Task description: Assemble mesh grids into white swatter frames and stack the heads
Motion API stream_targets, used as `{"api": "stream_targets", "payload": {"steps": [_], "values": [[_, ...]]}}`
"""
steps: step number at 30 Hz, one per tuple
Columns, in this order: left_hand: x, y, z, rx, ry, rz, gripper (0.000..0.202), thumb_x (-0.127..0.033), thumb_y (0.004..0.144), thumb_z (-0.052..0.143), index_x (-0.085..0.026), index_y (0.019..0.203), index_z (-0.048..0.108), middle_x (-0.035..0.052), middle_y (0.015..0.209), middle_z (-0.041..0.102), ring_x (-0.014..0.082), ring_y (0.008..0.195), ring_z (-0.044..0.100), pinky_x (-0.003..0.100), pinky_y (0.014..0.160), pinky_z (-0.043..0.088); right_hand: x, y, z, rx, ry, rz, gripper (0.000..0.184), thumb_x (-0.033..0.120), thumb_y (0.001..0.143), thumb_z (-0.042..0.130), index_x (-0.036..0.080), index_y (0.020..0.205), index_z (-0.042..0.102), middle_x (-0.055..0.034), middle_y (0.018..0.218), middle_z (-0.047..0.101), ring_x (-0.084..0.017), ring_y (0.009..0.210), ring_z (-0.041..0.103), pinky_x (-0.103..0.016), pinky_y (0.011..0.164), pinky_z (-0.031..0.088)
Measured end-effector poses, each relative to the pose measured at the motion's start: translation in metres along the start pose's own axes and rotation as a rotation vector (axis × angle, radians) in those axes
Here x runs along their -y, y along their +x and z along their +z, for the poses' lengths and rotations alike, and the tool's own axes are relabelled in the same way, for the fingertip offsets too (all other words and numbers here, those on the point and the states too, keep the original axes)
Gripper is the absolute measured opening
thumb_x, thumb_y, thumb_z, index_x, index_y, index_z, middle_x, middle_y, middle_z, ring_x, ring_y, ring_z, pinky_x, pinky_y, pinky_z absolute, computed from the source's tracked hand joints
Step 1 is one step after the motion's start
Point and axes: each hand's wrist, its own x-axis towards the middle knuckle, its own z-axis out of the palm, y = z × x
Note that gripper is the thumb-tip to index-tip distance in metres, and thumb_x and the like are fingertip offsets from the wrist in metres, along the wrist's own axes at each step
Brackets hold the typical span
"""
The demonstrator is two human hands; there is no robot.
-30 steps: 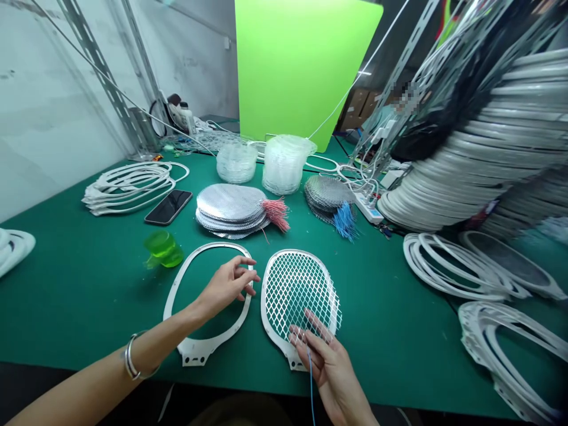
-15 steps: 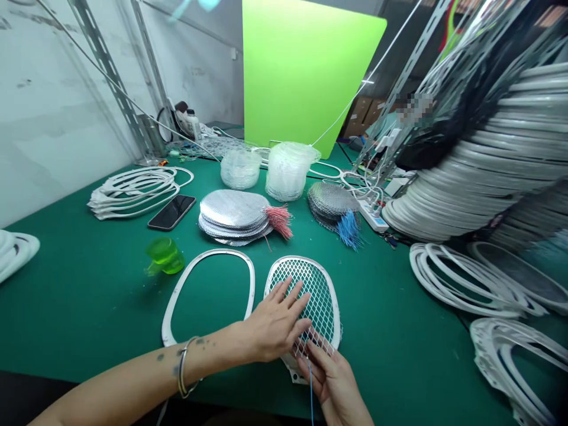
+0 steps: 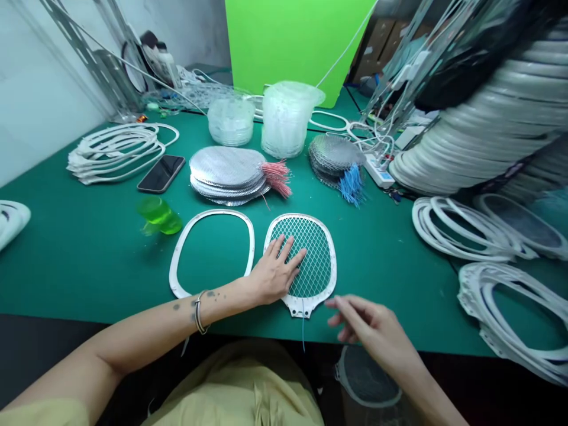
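The green table (image 3: 377, 254) fills most of my view, its near edge just in front of me. Beyond it a bright green board (image 3: 288, 47) stands upright, and by its right side a tall pile of white rings (image 3: 483, 130) leans, cut off by my view. Toward the far left corner lies a bundle of white frames (image 3: 118, 157). Between that bundle and a dark mesh stack (image 3: 332, 155) with blue tails sits a silver mesh stack (image 3: 228, 174) with red tails, well in from the near edge.

The meshed frame (image 3: 317, 260) lies flat near the middle of the near edge, its neck pointing at me. Just to its left lies the bare frame (image 3: 174, 266), part of it hidden under my forearm.

My left hand (image 3: 275, 275) rests palm down on the mesh, fingers spread, clasping nothing. My right hand (image 3: 366, 325) is off the frame, just right of its neck, above the near edge; its fingers are half curled and blurred, and I can't tell whether the tips meet.

A phone (image 3: 161, 173) lies between the left bundle and the silver stack, with a green cup (image 3: 162, 215) nearer me. Thinnest of all, a blue wire (image 3: 303, 331) runs from the meshed frame's neck past the near edge.
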Motion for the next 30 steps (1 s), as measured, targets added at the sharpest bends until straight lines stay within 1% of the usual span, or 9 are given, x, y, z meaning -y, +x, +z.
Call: {"api": "stream_targets", "payload": {"steps": [2, 3, 6, 10, 14, 16, 19, 24, 30], "values": [[0.000, 0.000, 0.002, 0.019, -0.018, -0.005, 0.053, -0.037, 0.101, 0.034, -0.020, 0.151, 0.028, 0.0159, 0.158, 0.018, 0.0402, 0.145, 0.010, 0.058, 0.113, 0.022, 0.005, 0.025, -0.006, -0.166, -0.371, -0.352, 0.047, 0.054, 0.095, 0.038, 0.022, 0.117, 0.065, -0.0100, 0.116, 0.069, -0.027, 0.107, 0.064, -0.043, 0.093, 0.049], [0.000, 0.001, 0.003, 0.030, -0.033, -0.012, 0.055, -0.037, 0.101, 0.033, -0.017, 0.151, 0.026, 0.0166, 0.158, 0.017, 0.0397, 0.145, 0.008, 0.058, 0.113, 0.021, 0.006, 0.040, -0.007, -0.181, -0.531, -0.533, 0.048, 0.050, 0.097, 0.037, 0.022, 0.128, 0.059, -0.0093, 0.132, 0.060, -0.028, 0.125, 0.052, -0.047, 0.106, 0.039], [0.001, 0.004, -0.001, 0.068, -0.105, -0.037, 0.062, -0.036, 0.100, 0.030, -0.002, 0.151, 0.019, 0.0206, 0.157, 0.015, 0.0365, 0.146, 0.004, 0.054, 0.116, 0.017, 0.004, 0.086, -0.004, 0.015, -0.859, -0.859, 0.064, 0.050, 0.097, 0.036, 0.018, 0.151, 0.024, -0.0074, 0.157, 0.021, -0.024, 0.145, 0.014, -0.047, 0.119, 0.010], [-0.001, -0.005, -0.021, 0.031, -0.244, -0.066, 0.065, -0.035, 0.099, 0.031, 0.001, 0.150, 0.014, 0.0218, 0.157, 0.015, 0.0299, 0.147, 0.009, 0.048, 0.118, 0.018, -0.009, 0.114, -0.002, 0.151, -0.980, -0.864, 0.073, 0.057, 0.097, 0.031, 0.020, 0.153, 0.003, -0.0060, 0.159, 0.004, -0.021, 0.146, 0.005, -0.046, 0.119, 0.004], [-0.018, -0.042, -0.036, -0.057, -0.257, 0.276, 0.061, -0.035, 0.090, 0.050, -0.012, 0.144, 0.035, 0.0152, 0.157, 0.023, 0.0303, 0.147, 0.012, 0.053, 0.119, 0.015, -0.011, 0.112, -0.004, 0.194, -0.980, -0.836, 0.066, 0.055, 0.098, 0.027, 0.025, 0.153, 0.002, -0.0025, 0.159, 0.001, -0.020, 0.146, 0.001, -0.046, 0.119, 0.002], [-0.031, -0.062, -0.031, -0.040, -0.187, 0.431, 0.047, -0.026, 0.090, 0.052, -0.013, 0.135, 0.048, 0.0151, 0.153, 0.033, 0.0321, 0.145, 0.020, 0.054, 0.118, 0.018, -0.008, 0.109, -0.006, 0.216, -0.972, -0.820, 0.064, 0.054, 0.099, 0.026, 0.026, 0.153, 0.003, -0.0016, 0.159, 0.000, -0.020, 0.146, 0.001, -0.045, 0.119, 0.002], [-0.046, -0.081, -0.012, -0.126, -0.088, 0.515, 0.034, -0.011, 0.093, 0.047, -0.009, 0.125, 0.056, 0.0154, 0.139, 0.053, 0.0298, 0.135, 0.041, 0.048, 0.115, 0.031, -0.003, 0.108, -0.008, 0.246, -0.959, -0.789, 0.066, 0.056, 0.098, 0.025, 0.027, 0.153, 0.002, -0.0009, 0.159, -0.002, -0.021, 0.146, -0.001, -0.046, 0.119, 0.000], [-0.052, -0.082, 0.001, -0.349, -0.191, 0.538, 0.014, -0.010, 0.092, 0.054, -0.007, 0.100, 0.065, 0.0124, 0.104, 0.072, 0.0234, 0.113, 0.062, 0.038, 0.106, 0.047, 0.000, 0.109, -0.012, 0.306, -0.956, -0.768, 0.074, 0.062, 0.095, 0.028, 0.026, 0.152, -0.002, -0.0019, 0.159, -0.005, -0.022, 0.146, -0.003, -0.047, 0.118, -0.002], [-0.045, -0.083, -0.008, -0.366, -0.266, 0.460, 0.017, -0.009, 0.093, 0.049, -0.009, 0.102, 0.064, 0.0137, 0.104, 0.072, 0.0203, 0.106, 0.065, 0.036, 0.101, 0.051, -0.003, 0.105, -0.013, 0.153, -0.910, -0.916, 0.074, 0.059, 0.093, 0.042, 0.029, 0.152, 0.011, -0.0017, 0.159, 0.003, -0.026, 0.146, 0.003, -0.048, 0.119, 0.007]]}}
